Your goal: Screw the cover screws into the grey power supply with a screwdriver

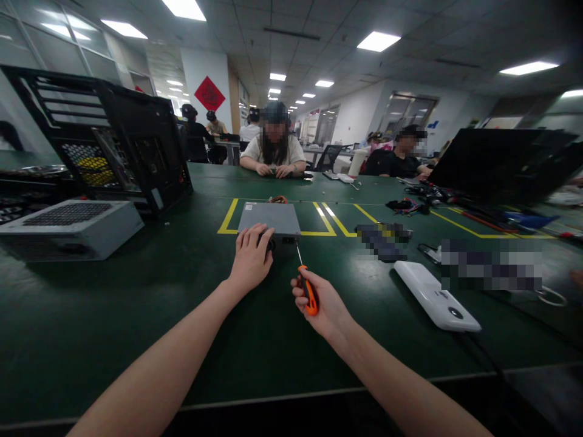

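Observation:
A grey metal computer power supply [272,216] lies on the green table within yellow tape lines, its socket side facing me. My left hand [251,252] rests on its near left edge, fingers stretched out and lying on the casing. A dark round part beside that hand is partly hidden. In my closed right hand [322,300] is a screwdriver [310,292] with an orange and black handle. Its thin shaft points up and away, the tip at the near right corner of the power supply. Whether the tip sits in a screw is too small to tell.
Left stand a black computer case [155,155] and a larger grey power supply [73,227]. A white oblong device [436,295] lies right, near a bundle of cables [407,207] and a dark monitor [496,161]. A person [273,145] sits across the table.

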`<state>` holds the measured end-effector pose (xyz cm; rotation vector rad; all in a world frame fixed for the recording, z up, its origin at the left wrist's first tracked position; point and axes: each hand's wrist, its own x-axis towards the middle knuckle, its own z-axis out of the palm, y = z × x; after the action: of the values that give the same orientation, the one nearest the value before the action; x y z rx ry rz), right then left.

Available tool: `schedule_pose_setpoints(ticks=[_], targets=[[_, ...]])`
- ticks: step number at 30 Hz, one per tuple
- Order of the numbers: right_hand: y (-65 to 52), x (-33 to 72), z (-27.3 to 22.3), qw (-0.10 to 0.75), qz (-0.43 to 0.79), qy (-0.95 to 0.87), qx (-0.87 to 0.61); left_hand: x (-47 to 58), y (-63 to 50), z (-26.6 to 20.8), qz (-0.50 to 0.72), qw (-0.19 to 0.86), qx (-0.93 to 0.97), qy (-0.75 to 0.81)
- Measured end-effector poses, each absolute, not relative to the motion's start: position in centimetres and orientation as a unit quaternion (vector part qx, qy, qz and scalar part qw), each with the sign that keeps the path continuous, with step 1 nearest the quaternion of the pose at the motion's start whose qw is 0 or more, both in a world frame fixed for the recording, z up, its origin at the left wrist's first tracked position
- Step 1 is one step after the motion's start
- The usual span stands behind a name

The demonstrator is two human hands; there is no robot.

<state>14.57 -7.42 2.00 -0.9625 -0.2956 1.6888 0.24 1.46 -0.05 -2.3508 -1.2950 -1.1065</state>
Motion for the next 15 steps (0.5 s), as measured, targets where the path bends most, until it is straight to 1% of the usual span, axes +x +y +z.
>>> schedule_pose_setpoints(ticks=[4,11,15], targets=[[-7.45,14.67,1.97,0.537,0.725,-0.138,-0.408,0.25,1.46,-0.05,-0.377,0.125,-0.803,-0.443],[-7.28,14.64,1.70,0.563,0.711,-0.120,-0.403,0.24,1.36,0.03,-0.371,0.128,-0.805,-0.445],[-7.35,14.84,1.66,0.552,0.716,-0.131,-0.407,0.22,1.30,0.08,-0.371,0.125,-0.806,-0.444]])
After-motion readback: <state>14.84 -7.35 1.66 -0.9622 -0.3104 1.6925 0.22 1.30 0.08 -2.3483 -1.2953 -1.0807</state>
